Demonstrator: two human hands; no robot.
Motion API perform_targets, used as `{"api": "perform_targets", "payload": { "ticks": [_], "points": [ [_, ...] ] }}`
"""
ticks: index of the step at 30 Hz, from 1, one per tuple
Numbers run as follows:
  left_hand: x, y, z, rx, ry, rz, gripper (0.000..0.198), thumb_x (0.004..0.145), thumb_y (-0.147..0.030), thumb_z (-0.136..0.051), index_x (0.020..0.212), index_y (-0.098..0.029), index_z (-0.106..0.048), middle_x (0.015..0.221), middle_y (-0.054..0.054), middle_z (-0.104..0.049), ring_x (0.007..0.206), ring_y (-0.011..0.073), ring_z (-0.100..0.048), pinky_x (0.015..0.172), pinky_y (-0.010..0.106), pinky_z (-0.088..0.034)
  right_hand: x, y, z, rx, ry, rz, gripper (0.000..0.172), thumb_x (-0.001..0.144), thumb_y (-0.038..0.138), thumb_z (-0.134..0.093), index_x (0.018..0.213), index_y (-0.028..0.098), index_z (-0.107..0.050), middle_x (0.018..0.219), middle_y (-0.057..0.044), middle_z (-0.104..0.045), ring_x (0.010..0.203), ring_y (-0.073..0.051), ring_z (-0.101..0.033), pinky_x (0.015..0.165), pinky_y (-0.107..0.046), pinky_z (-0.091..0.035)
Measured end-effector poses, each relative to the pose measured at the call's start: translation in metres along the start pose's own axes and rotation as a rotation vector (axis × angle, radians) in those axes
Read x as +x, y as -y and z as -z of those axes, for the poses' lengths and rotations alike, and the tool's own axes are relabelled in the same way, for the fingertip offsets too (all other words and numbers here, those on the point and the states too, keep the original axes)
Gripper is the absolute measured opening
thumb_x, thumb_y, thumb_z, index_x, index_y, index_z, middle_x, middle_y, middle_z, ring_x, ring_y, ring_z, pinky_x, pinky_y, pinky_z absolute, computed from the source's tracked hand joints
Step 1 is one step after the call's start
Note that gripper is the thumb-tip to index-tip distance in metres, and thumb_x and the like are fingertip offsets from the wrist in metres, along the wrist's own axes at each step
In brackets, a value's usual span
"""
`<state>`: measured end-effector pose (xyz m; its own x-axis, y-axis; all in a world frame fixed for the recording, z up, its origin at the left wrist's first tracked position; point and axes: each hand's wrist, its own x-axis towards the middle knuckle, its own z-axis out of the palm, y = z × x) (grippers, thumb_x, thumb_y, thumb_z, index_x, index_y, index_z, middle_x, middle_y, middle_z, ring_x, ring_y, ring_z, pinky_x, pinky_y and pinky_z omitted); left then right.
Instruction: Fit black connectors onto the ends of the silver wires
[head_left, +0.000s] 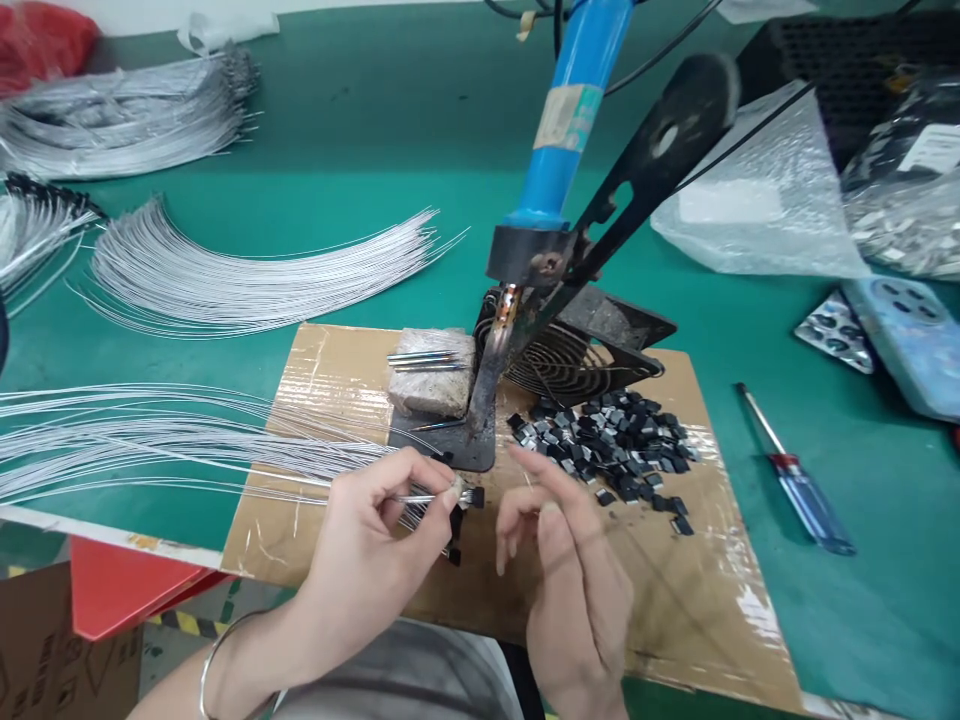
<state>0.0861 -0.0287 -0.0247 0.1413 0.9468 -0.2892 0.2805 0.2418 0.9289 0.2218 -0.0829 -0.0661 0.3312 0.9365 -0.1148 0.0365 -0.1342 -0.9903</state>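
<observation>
My left hand (390, 550) pinches a thin metal rod or wire end, with a small black piece (475, 497) at its tip. Other wire ends with black pieces lie under and beside those fingers. To the right, my right hand (566, 570) is raised over the cardboard (675, 620), its index finger stretched out and the other fingers bent; a fine strand seems to show near the fingertips. Long grey wires (150, 450) run in from the left to my left hand. Just beyond my right hand sits a pile of small black pieces (630, 440).
A blue soldering iron (555, 150) stands tip down in a black bracket, beside a fan (570, 355) and a block (431, 390) with thin rods. Wire bundles (247, 275) lie at the left. On the right are a screwdriver (806, 490), a phone (911, 340) and plastic bags (757, 200).
</observation>
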Motion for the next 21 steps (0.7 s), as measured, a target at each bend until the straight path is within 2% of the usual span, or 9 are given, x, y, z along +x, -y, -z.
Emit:
{"api": "perform_targets", "payload": {
  "ticks": [3,5,6,8,9,12,14,17,21],
  "points": [
    [0.001,0.001,0.001,0.002,-0.005,0.001,0.012,0.084,-0.020,-0.065,0.074,-0.016,-0.067,0.084,0.006,-0.073,0.075,0.0164,-0.065,0.063,0.024,-0.049,-0.001,-0.003,0.006,-0.063,-0.002,0.052,0.029,0.106,0.034,-0.040,0.133,0.028,-0.050,0.066,0.006,-0.064,0.054,-0.012,-0.054,0.052,-0.022,-0.044],
    [0.001,0.001,0.002,0.012,-0.018,0.005,0.012,0.084,-0.020,-0.065,0.073,-0.016,-0.066,0.084,0.006,-0.073,0.076,0.0167,-0.066,0.063,0.024,-0.049,0.000,-0.005,0.011,-0.137,-0.026,0.091,0.016,0.105,0.033,-0.043,0.112,0.026,-0.056,0.065,0.005,-0.062,0.054,-0.012,-0.053,0.051,-0.022,-0.042],
    [0.002,0.001,0.002,0.019,-0.023,0.001,0.012,0.084,-0.020,-0.065,0.073,-0.016,-0.066,0.084,0.006,-0.073,0.076,0.0169,-0.066,0.063,0.024,-0.049,0.001,-0.005,0.013,-0.175,-0.039,0.101,0.016,0.105,0.033,-0.044,0.098,0.025,-0.056,0.066,0.005,-0.060,0.054,-0.012,-0.051,0.050,-0.022,-0.040],
    [0.004,0.000,0.003,0.031,-0.030,-0.010,0.013,0.084,-0.020,-0.064,0.073,-0.016,-0.065,0.083,0.006,-0.073,0.077,0.0174,-0.066,0.064,0.025,-0.049,0.005,-0.004,0.016,-0.230,-0.036,0.138,0.027,0.103,0.031,-0.046,0.078,0.023,-0.051,0.067,0.003,-0.055,0.057,-0.013,-0.050,0.050,-0.023,-0.039],
    [0.005,0.000,0.003,0.035,-0.031,-0.013,0.013,0.085,-0.021,-0.064,0.073,-0.016,-0.065,0.083,0.006,-0.073,0.078,0.0177,-0.066,0.065,0.026,-0.049,0.006,-0.003,0.016,-0.234,-0.028,0.163,0.030,0.102,0.030,-0.047,0.073,0.023,-0.050,0.071,0.002,-0.056,0.062,-0.014,-0.052,0.054,-0.024,-0.041],
    [0.008,0.001,0.004,0.044,-0.033,-0.006,0.013,0.084,-0.022,-0.064,0.074,-0.016,-0.066,0.083,0.006,-0.073,0.078,0.0185,-0.067,0.068,0.027,-0.051,0.010,0.002,0.012,-0.123,0.011,0.195,0.023,0.099,0.024,-0.055,0.076,0.022,-0.055,0.098,-0.003,-0.068,0.093,-0.017,-0.066,0.078,-0.027,-0.052],
    [0.010,0.001,0.004,0.043,-0.040,-0.007,0.012,0.084,-0.022,-0.064,0.074,-0.016,-0.066,0.083,0.007,-0.074,0.077,0.0189,-0.067,0.067,0.028,-0.051,0.011,0.006,0.008,-0.008,0.033,0.150,0.018,0.098,0.021,-0.057,0.080,0.023,-0.057,0.117,-0.004,-0.070,0.111,-0.018,-0.067,0.092,-0.029,-0.053],
    [0.014,0.000,0.003,0.050,-0.053,-0.025,0.011,0.083,-0.022,-0.064,0.074,-0.016,-0.067,0.083,0.007,-0.074,0.077,0.0197,-0.068,0.067,0.029,-0.052,0.011,0.009,0.003,0.131,0.066,0.077,0.018,0.099,0.019,-0.057,0.082,0.024,-0.057,0.122,-0.002,-0.073,0.115,-0.016,-0.069,0.099,-0.028,-0.055],
    [0.019,-0.004,0.001,0.060,-0.064,-0.043,0.011,0.082,-0.022,-0.064,0.074,-0.015,-0.067,0.084,0.007,-0.074,0.077,0.0200,-0.068,0.067,0.029,-0.052,0.014,0.008,0.004,0.174,0.071,0.068,0.017,0.096,0.018,-0.060,0.080,0.023,-0.060,0.121,-0.006,-0.075,0.114,-0.020,-0.071,0.098,-0.034,-0.059]
  ]
}}
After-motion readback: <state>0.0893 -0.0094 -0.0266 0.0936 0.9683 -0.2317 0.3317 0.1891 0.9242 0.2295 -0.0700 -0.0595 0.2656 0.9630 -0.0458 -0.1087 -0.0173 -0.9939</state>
